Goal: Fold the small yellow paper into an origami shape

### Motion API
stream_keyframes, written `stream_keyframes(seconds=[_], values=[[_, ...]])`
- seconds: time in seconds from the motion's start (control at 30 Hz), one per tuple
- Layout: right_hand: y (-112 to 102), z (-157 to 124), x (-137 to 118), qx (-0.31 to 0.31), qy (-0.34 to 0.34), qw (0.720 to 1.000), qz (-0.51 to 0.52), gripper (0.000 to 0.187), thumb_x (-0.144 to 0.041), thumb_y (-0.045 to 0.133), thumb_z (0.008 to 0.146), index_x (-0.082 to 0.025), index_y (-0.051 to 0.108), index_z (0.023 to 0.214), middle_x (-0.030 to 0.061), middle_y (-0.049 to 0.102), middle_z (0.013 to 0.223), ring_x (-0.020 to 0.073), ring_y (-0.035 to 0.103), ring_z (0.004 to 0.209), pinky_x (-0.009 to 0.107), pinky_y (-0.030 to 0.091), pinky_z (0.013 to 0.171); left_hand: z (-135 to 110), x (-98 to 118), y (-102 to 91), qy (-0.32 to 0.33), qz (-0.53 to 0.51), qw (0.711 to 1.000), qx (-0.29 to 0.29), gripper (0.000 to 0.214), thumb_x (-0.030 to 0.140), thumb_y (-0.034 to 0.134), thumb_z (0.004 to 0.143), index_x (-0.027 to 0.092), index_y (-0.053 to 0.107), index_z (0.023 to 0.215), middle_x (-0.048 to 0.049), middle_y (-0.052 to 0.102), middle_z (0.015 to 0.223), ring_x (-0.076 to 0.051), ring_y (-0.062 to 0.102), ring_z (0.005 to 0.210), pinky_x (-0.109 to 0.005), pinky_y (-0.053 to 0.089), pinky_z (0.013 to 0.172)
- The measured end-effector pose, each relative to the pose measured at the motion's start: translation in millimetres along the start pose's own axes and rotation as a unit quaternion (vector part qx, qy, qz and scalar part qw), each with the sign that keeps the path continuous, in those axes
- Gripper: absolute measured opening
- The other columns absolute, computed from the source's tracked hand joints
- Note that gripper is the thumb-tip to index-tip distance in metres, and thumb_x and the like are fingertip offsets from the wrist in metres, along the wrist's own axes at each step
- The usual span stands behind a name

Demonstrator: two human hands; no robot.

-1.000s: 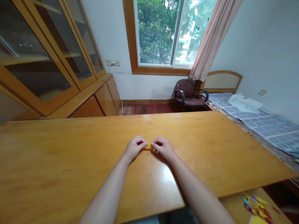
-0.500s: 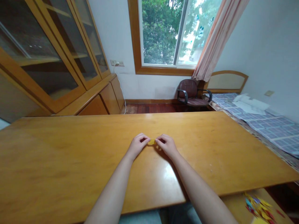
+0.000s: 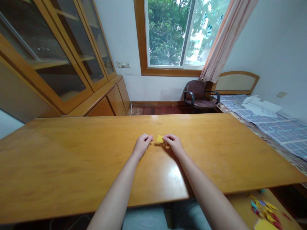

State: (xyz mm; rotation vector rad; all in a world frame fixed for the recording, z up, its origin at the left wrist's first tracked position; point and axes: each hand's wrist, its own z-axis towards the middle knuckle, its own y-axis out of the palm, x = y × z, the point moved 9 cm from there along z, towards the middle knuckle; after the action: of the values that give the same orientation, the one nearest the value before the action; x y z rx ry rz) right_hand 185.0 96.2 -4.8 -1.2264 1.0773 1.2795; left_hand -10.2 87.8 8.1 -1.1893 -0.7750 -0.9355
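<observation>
A small folded yellow paper [image 3: 159, 138] stands just above the wooden table [image 3: 72, 159], near its middle. My right hand [image 3: 173, 143] pinches its right edge with thumb and forefinger. My left hand [image 3: 143, 144] rests on the table just left of the paper, fingers curled and tips pinched together, a small gap between it and the paper. Whether it holds anything I cannot make out.
Several coloured folded paper pieces [image 3: 262, 210] lie on a lower surface at the bottom right. Glass-door wooden cabinets [image 3: 59, 64] line the left wall. A dark armchair [image 3: 198, 95] stands under the window, and a bed [image 3: 268, 118] runs along the right.
My left hand has come off the yellow paper, which my right hand alone now holds, turned up. The view has shifted so the table's near edge shows.
</observation>
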Motion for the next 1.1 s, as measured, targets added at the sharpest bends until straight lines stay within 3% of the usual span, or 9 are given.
stream_keyframes(seconds=[0.13,0.33,0.5,0.7,0.93,1.1], values=[[-1,-5,2,0.013,0.013,1.000,-0.013,0.023,-0.038,0.067,0.072,-0.015,0.069,0.073,0.0020,0.065,0.067,0.0142,0.054,0.061,0.024,0.041,0.058,-5,10,0.4,0.047,0.071,0.996,0.007,0.033,0.035,0.051,0.088,0.018,0.067,0.065,-0.0006,0.057,0.065,-0.015,0.058,0.068,-0.026,0.042,0.069],[-3,-34,-2,-0.008,0.010,0.999,-0.035,0.024,-0.039,0.065,0.077,-0.015,0.070,0.074,0.0022,0.065,0.067,0.0149,0.055,0.063,0.025,0.042,0.060,-34,16,-0.3,0.041,0.094,0.995,-0.006,0.033,0.035,0.050,0.090,0.018,0.067,0.066,-0.0012,0.059,0.068,-0.015,0.059,0.070,-0.026,0.042,0.069],[-8,-55,-2,0.010,0.019,1.000,-0.019,0.026,-0.041,0.067,0.077,-0.016,0.071,0.076,0.0025,0.066,0.070,0.0153,0.056,0.064,0.025,0.042,0.061,-53,22,0.4,0.041,0.089,0.995,-0.015,0.033,0.034,0.049,0.091,0.019,0.067,0.068,-0.0016,0.059,0.070,-0.016,0.059,0.072,-0.026,0.043,0.069],[0,-71,1,0.053,0.055,0.997,0.032,0.029,-0.044,0.067,0.078,-0.016,0.072,0.078,0.0022,0.066,0.071,0.0149,0.055,0.064,0.026,0.040,0.059,-56,27,7.4,0.035,0.034,0.998,-0.045,0.025,0.035,0.052,0.091,0.019,0.071,0.093,-0.0046,0.067,0.088,-0.016,0.062,0.079,-0.027,0.047,0.073],[4,-74,-12,0.069,0.009,0.997,-0.020,0.026,-0.043,0.066,0.079,-0.019,0.077,0.078,0.0041,0.065,0.075,0.0186,0.059,0.076,0.029,0.043,0.071,-59,36,6.3,0.045,-0.023,0.995,-0.082,0.030,0.038,0.048,0.092,0.017,0.070,0.088,-0.0027,0.063,0.072,-0.015,0.059,0.068,-0.027,0.047,0.068],[4,-74,-14,0.052,-0.009,0.998,-0.037,0.025,-0.042,0.065,0.081,-0.020,0.077,0.080,0.0046,0.067,0.076,0.0190,0.060,0.077,0.030,0.045,0.074,-60,35,9.9,0.055,0.002,0.994,-0.091,0.022,0.037,0.059,0.085,0.018,0.070,0.082,-0.0041,0.066,0.080,-0.017,0.060,0.076,-0.027,0.046,0.072]])
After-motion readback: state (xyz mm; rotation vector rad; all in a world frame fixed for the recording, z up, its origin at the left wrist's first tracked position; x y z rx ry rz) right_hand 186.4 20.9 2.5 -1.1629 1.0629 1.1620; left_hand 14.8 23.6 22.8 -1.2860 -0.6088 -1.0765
